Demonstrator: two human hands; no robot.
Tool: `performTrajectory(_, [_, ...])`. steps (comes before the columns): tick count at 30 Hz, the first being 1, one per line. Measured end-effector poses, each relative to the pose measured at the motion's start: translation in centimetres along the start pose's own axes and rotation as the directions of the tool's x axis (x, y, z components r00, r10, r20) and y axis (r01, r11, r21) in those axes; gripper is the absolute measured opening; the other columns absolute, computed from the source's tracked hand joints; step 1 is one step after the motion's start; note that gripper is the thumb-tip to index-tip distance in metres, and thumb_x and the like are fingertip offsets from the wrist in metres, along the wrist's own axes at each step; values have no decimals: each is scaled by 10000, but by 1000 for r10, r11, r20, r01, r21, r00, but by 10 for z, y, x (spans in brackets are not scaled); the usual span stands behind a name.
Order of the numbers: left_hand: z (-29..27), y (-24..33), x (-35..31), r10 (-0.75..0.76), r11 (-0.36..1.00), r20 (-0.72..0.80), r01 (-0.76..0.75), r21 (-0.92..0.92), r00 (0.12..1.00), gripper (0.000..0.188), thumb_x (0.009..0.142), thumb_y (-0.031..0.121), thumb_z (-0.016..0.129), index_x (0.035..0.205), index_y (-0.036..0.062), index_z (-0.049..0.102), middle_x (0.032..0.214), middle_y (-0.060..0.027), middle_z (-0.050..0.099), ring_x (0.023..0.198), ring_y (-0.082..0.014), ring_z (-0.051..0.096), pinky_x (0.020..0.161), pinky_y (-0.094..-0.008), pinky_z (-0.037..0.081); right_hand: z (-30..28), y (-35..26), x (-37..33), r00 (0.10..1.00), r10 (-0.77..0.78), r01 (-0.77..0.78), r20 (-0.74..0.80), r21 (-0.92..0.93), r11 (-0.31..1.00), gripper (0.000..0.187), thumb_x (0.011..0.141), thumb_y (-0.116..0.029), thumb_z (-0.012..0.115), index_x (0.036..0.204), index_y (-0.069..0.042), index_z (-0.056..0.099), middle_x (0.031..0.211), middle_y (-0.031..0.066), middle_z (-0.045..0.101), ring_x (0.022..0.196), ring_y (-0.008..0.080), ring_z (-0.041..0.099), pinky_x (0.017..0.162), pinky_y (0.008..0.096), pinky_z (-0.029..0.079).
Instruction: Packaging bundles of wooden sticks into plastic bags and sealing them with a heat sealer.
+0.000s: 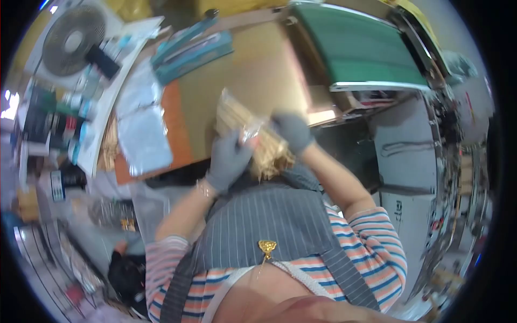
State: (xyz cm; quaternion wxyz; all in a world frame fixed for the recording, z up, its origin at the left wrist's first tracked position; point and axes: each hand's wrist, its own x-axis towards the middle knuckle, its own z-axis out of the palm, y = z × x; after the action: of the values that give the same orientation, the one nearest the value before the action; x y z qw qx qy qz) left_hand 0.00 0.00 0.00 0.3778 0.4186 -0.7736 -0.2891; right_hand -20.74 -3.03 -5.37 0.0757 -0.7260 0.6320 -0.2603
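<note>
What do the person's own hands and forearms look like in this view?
The left hand and right hand wear grey gloves. A thin, pale bracelet circles the left wrist. The sleeves have white, orange and blue stripes and stop around the elbows. Motion blur hides the right glove's finer detail.

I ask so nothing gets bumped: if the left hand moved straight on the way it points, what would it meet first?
Most likely the clear bag of thin, pale sticks, which the left hand seems to touch; depth is unclear here.
</note>
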Motion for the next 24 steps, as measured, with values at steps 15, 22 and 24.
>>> performTrajectory(15, [-123,-56,142,128,890,-253,1,456,959,248,822,222,530,723,11,614,613,-82,621,518,-151,576,557,-300,473,-66,-52,162,975,-130,152,-180,116,982,151,737,-151,562,826,-50,630,778,173,644,754,315,639,682,381,489])
performTrajectory(22, [-145,-51,131,-160,982,188,138,127,969,242,875,198,542,930,-15,644,578,20,537,509,-47,518,492,-204,429,-60,-37,165,986,-112,60,121,369,928,233,774,-186,604,947,-30,607,695,74,628,700,194,631,663,282,493])
performTrajectory(24, [-140,-37,129,-165,986,161,160,46,973,238,877,201,548,931,-6,652,575,27,525,511,-44,514,497,-199,428,-80,-35,168,969,-40,-65,245,407,911,285,776,-214,624,996,-33,601,711,88,639,718,228,640,684,305,502])
